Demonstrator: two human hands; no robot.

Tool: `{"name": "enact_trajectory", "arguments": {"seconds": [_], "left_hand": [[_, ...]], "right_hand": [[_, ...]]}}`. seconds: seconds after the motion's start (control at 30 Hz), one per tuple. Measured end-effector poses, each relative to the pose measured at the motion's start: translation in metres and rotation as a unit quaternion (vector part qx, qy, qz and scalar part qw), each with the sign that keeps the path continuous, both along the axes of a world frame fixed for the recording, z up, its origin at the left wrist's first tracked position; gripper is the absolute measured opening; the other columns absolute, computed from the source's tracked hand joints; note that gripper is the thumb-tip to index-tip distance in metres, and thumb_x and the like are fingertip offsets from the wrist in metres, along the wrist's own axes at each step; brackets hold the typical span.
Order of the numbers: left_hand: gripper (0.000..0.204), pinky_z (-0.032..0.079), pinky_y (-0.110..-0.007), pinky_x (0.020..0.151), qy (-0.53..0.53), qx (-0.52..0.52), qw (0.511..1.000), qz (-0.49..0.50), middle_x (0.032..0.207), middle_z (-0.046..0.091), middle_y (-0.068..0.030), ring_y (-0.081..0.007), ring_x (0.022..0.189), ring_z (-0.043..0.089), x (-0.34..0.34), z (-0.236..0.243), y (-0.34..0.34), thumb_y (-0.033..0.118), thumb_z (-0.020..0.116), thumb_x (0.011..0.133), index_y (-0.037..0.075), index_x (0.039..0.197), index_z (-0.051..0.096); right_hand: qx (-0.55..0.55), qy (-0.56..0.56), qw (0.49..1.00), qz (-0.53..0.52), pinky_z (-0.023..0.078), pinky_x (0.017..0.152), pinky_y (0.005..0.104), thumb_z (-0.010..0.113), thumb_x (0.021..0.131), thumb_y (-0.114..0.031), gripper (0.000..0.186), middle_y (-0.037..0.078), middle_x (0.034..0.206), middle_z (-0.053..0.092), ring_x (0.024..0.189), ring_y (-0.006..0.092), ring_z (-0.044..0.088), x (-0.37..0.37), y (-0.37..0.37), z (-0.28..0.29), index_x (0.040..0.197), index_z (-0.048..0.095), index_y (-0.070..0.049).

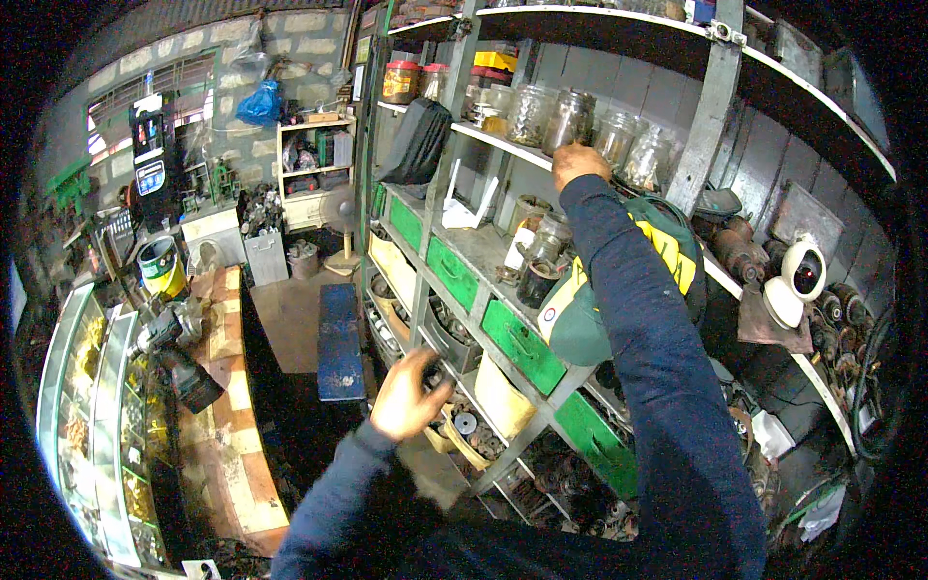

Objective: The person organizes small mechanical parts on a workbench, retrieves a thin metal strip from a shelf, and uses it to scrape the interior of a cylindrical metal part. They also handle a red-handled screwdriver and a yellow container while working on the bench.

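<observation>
My right hand reaches up to the middle shelf, its fingers closed at the lower part of a glass jar with dark contents. The jar stands upright, and my hand hides its base. On both sides are more clear glass jars holding small parts. My left hand is lower, in front of the shelving, with fingers curled and blurred. Something dark shows between its thumb and fingers, but I cannot make out whether it is held. Nearest to it are open bins of metal parts.
Green drawers run below the shelf. A green and yellow cap hangs beside my right arm. A white camera stands at the right. Left are a glass display case, a wooden counter and a blue bench.
</observation>
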State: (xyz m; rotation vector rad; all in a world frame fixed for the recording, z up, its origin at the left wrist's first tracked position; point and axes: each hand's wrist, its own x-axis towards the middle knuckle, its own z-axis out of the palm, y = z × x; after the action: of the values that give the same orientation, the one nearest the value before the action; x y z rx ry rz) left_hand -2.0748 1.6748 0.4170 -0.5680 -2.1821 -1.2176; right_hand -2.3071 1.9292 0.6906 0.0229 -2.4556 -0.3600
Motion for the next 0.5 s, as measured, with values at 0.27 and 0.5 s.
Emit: {"name": "enact_trajectory", "arguments": {"seconds": [0.27,0.5], "left_hand": [[0.065,0.043,-0.054,0.113,0.198,-0.267,0.94,0.082,0.155,0.045,-0.0182,-0.0422,0.14,0.046,-0.233,0.203,0.087,0.015,0.066,0.087,0.011,0.15,0.048],[0.068,0.025,-0.063,0.123,0.146,-0.464,0.873,0.032,0.174,0.017,-0.0007,-0.0358,0.158,0.021,-0.358,0.225,0.162,0.042,0.057,0.1,0.03,0.162,0.032]], "right_hand": [[0.128,0.075,0.989,-0.031,0.059,0.081,0.0476,0.058,0.094,-0.02,0.026,0.009,0.108,0.078,0.102,0.0298,0.073,0.016,-0.019,-0.022,0.104,0.081,-0.012],[0.05,0.118,0.992,0.008,0.059,0.084,0.0469,0.058,0.094,-0.021,0.026,0.012,0.11,0.077,0.104,0.0291,0.072,0.003,-0.011,-0.031,0.105,0.079,-0.01]]}}
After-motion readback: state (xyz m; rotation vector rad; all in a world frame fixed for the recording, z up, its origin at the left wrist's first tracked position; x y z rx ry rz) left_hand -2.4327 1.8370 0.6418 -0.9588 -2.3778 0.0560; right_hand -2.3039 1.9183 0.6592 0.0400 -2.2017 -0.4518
